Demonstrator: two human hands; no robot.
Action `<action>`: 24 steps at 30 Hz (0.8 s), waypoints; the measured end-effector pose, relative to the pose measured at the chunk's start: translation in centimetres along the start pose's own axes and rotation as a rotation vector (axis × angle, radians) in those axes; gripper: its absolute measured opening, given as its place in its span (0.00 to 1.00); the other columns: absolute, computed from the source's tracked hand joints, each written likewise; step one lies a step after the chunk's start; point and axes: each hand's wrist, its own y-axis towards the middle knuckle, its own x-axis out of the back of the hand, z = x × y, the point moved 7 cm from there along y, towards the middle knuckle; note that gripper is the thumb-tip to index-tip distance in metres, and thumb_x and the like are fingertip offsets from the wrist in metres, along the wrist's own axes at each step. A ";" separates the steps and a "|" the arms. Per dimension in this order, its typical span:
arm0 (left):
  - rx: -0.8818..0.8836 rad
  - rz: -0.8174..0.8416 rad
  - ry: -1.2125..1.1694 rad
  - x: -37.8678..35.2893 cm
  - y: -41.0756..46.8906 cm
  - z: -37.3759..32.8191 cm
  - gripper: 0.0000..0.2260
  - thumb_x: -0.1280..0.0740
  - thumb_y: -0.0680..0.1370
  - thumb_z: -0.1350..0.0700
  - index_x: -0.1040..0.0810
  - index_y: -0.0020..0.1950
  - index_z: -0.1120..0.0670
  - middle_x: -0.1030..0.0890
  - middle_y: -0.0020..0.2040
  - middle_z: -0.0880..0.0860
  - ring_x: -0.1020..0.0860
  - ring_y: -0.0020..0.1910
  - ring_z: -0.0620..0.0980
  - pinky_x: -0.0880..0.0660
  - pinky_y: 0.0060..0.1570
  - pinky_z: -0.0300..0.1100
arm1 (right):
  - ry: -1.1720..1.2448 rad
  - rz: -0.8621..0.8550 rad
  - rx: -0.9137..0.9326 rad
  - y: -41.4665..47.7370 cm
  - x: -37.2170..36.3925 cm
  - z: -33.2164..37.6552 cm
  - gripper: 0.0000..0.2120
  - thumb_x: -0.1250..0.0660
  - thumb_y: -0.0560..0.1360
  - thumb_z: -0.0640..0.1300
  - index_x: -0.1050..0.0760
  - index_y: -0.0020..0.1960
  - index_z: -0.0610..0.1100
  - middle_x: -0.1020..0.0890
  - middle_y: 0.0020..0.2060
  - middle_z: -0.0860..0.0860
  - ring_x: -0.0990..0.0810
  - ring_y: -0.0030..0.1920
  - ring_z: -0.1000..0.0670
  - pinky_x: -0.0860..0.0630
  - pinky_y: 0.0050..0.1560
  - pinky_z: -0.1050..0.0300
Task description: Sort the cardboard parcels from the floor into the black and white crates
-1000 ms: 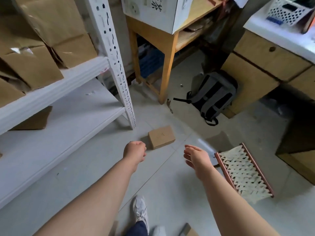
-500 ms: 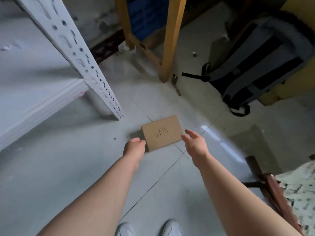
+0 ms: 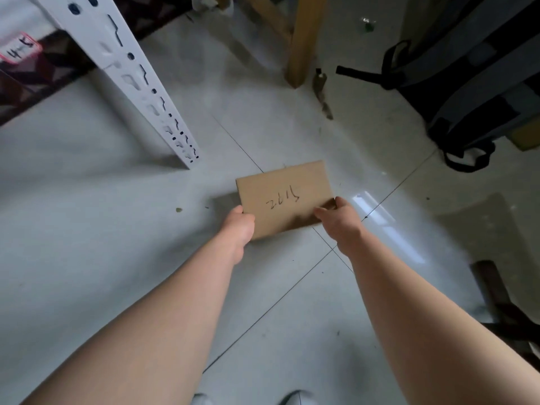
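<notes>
A small brown cardboard parcel (image 3: 285, 194) with handwritten black marks on top lies on the grey tiled floor in front of me. My left hand (image 3: 241, 226) grips its near left corner, fingers hidden under the edge. My right hand (image 3: 336, 216) holds its near right corner, thumb on top and fingers round the side. Neither the black nor the white crate is in view.
A white perforated shelf post (image 3: 146, 83) stands on the floor to the left. A wooden table leg (image 3: 302, 51) is behind the parcel. A grey and black backpack (image 3: 479, 77) lies at the right. A dark wooden frame (image 3: 496, 302) sits at the lower right.
I have bent lower toward the floor. Both hands moved forward from beside the parcel and took hold of its near corners.
</notes>
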 end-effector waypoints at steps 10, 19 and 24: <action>-0.079 -0.205 -0.186 7.0 -12.0 -5.2 0.14 0.39 0.78 0.66 0.24 0.59 0.52 0.22 0.46 0.48 0.25 0.45 0.49 0.32 0.37 0.34 | 0.221 -0.118 0.052 -13.6 3.0 3.8 0.26 0.31 0.76 0.45 0.34 0.71 0.46 0.35 0.66 0.47 0.27 0.44 0.54 0.27 0.57 0.54; -0.147 -0.335 -0.283 16.7 -34.1 -14.2 0.20 0.36 0.73 0.66 0.23 0.63 0.53 0.19 0.55 0.51 0.20 0.52 0.53 0.23 0.56 0.45 | 0.360 -0.129 0.172 -36.5 10.2 13.8 0.21 0.29 0.75 0.42 0.31 0.65 0.44 0.23 0.58 0.47 0.23 0.56 0.47 0.24 0.60 0.48; -0.196 -0.343 -0.359 20.9 -47.0 -16.3 0.21 0.35 0.72 0.65 0.24 0.65 0.52 0.19 0.57 0.52 0.21 0.54 0.53 0.24 0.60 0.48 | 0.397 -0.113 0.270 -49.0 14.7 17.8 0.21 0.29 0.75 0.42 0.32 0.65 0.45 0.25 0.56 0.50 0.24 0.54 0.50 0.27 0.51 0.58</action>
